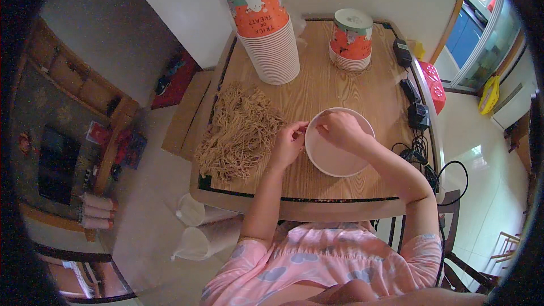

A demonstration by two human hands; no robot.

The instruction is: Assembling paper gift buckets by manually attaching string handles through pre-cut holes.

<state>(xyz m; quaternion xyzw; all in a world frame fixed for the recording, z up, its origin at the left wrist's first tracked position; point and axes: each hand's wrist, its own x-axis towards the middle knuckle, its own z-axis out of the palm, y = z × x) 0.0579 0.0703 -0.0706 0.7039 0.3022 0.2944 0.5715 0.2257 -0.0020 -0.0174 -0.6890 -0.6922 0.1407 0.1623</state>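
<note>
- Head view showed me a white tub [335, 157] on the wooden table [310, 92], mouth up, near the front edge, directly before the person.
- Dark block lettering ran upside down on the orange band of the tall stack of tubs [271, 56], beside a white cartoon figure; green ringed its upper end.
- On the short stack of tubs [351, 41] I saw dark marks on the same orange and green print, too small for me to read.
- I saw the left hand [290, 143] at the tub's left rim, thumb and fingers drawn close together; I could not tell whether they gripped anything.
- I saw the right hand [340, 129] reach over the tub's opening, fingers bent narrow toward the far left of the rim; their grip was hidden from me.
- A heap of tan twine [241, 130] spread over the table's left side, just beside the left hand.
- Wood grain showed between tub and short stack, and up the middle toward the wall.
- Black cables [420, 150] and a black adapter [418, 116] lined the right edge, near the right forearm.
- A dark strip trimmed the front edge, between tub and pink patterned clothing [328, 243].
</note>
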